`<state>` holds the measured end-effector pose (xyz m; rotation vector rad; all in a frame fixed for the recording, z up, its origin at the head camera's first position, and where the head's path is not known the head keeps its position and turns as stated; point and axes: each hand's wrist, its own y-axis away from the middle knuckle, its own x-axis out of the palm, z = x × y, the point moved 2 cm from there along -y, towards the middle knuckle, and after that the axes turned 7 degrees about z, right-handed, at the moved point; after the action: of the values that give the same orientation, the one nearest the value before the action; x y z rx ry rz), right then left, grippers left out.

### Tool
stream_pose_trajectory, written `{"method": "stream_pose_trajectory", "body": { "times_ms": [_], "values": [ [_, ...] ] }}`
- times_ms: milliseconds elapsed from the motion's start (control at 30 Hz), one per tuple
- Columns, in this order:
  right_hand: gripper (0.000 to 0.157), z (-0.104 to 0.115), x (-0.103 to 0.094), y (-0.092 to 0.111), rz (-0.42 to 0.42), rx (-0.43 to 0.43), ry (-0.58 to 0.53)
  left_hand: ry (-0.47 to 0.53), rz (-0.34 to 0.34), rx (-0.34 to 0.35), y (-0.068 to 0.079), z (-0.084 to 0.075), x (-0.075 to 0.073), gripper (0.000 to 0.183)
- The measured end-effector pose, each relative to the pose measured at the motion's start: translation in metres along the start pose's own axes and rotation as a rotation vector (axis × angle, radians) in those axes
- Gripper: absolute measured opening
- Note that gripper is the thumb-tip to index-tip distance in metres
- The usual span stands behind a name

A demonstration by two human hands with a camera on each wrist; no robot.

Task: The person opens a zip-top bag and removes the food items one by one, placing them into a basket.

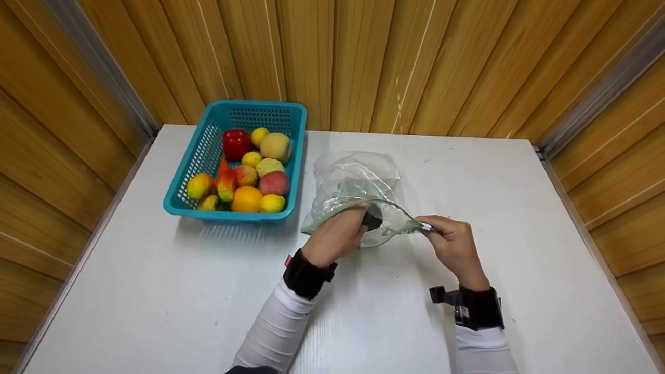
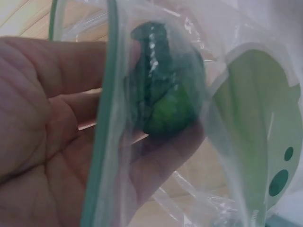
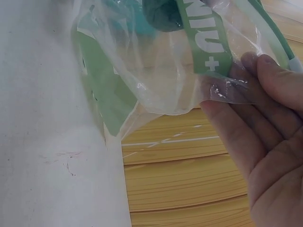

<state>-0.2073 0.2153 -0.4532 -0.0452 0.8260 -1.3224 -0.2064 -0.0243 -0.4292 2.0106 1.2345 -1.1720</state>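
Note:
My left hand (image 1: 335,234) reaches into the mouth of a clear zip bag (image 1: 358,174) with a green edge. Between thumb and fingers it holds a glossy, lobed, dark green bell pepper (image 2: 165,80), seen through the film in the left wrist view. The pepper (image 1: 372,217) shows as a dark shape at the bag's opening in the head view. On the other side, my right hand (image 1: 457,246) pinches the right corner of the bag's edge near a small white slider (image 1: 427,226). The bag lies on the table, its far end flat.
A blue-green basket (image 1: 179,212) stands to the left of the bag. Inside it are a red pepper (image 1: 237,144), an orange (image 1: 247,199), a lemon (image 1: 271,203) and several other fruits. The white table (image 1: 156,291) meets wood-look walls (image 1: 358,62) at the back and sides.

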Motion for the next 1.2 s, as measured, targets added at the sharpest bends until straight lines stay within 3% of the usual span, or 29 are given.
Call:
{"method": "stream_pose_trajectory", "body": {
  "times_ms": [433,767,1200],
  "values": [
    [0.030,0.000,-0.002,0.000,-0.004,0.023,0.004,-0.107,0.002,0.143,0.009,-0.008,-0.013,0.022],
    [0.029,0.001,-0.002,0.001,-0.019,0.033,0.040,-0.128,0.042,0.145,0.019,-0.015,-0.020,0.037],
    [0.030,0.002,-0.001,-0.001,-0.012,0.030,0.036,-0.102,0.051,0.163,0.028,-0.015,-0.031,0.036]
  ]
}}
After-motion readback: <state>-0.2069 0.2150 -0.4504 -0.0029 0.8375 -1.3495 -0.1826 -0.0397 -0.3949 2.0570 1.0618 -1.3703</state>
